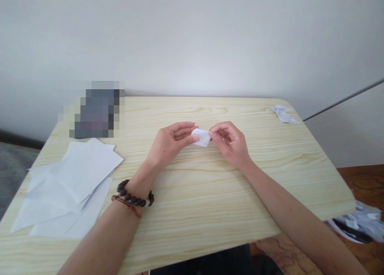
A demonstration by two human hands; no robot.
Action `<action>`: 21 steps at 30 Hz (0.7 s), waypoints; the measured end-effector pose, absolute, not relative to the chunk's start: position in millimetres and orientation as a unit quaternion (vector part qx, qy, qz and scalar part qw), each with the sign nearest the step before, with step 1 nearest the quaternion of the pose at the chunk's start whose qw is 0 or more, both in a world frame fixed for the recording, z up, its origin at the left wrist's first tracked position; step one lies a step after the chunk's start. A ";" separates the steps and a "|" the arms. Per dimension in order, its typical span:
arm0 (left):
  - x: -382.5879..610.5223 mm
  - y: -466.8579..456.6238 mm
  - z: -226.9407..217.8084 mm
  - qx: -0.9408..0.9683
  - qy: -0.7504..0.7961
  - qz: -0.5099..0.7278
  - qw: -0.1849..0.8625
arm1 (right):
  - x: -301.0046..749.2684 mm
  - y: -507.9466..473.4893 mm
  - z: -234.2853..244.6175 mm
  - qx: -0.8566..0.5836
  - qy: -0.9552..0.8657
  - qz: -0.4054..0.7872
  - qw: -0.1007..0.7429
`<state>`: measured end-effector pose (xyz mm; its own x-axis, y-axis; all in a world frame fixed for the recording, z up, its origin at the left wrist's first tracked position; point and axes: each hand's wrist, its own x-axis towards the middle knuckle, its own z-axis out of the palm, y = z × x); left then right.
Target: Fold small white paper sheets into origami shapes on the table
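Observation:
A small folded piece of white paper (202, 137) is held between both hands above the middle of a light wooden table (210, 195). My left hand (171, 143) pinches its left edge with thumb and fingers; a dark bead bracelet (133, 197) circles that wrist. My right hand (229, 143) pinches the paper's right corner with its fingers curled in.
A loose stack of white sheets (69, 187) lies at the table's left. A blurred dark object (96, 111) stands at the back left. A crumpled white paper (283, 113) rests at the back right corner. Papers and clutter (360, 225) lie on the floor to the right.

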<state>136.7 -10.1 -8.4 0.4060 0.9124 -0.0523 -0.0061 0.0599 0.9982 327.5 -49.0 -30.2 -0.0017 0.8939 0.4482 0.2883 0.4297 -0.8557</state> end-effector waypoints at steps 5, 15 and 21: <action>135.8 -9.7 -9.7 0.621 0.398 0.319 0.595 | 328.3 -48.9 -29.4 -0.462 -0.666 0.254 0.528; 135.9 -11.9 -12.2 0.654 0.369 0.261 0.606 | 323.1 -51.6 -17.5 -0.450 -0.746 0.190 0.453; 135.6 -12.2 -8.4 0.646 0.359 0.242 0.628 | 322.6 -50.7 -20.3 -0.494 -0.697 0.186 0.485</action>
